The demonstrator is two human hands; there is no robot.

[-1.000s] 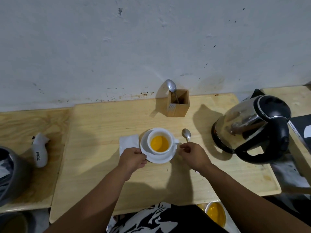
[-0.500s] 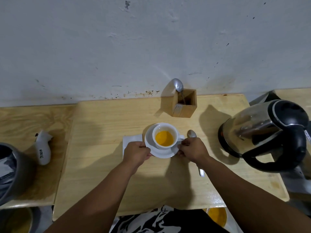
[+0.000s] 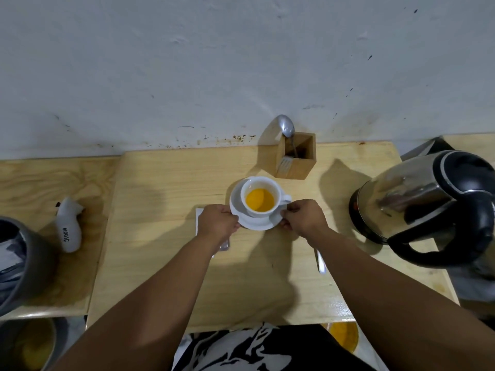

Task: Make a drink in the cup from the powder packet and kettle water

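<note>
A white cup (image 3: pixel 261 192) holding orange liquid stands on a white saucer (image 3: pixel 257 223) at the middle of the wooden table (image 3: pixel 166 183). My left hand (image 3: pixel 218 220) grips the saucer's left rim and my right hand (image 3: pixel 304 216) grips its right rim, beside the cup handle. A steel kettle (image 3: pixel 426 202) with a black handle stands at the right. A silvery packet (image 3: pixel 224 246) peeks out under my left wrist, lying on a white napkin (image 3: pixel 199 219). A spoon handle (image 3: pixel 320 262) shows below my right forearm.
A wooden holder (image 3: pixel 296 156) with a spoon (image 3: pixel 286 127) in it stands just behind the cup by the wall. On the left side table lie a white object (image 3: pixel 68 228) and a dark grey bin (image 3: pixel 24 263). An orange-filled bowl (image 3: pixel 344 334) sits below the table's front edge.
Both hands closed on the saucer's rims, and the saucer with the cup has moved away from me toward the wooden holder. The spoon's bowl is now hidden by my right hand.
</note>
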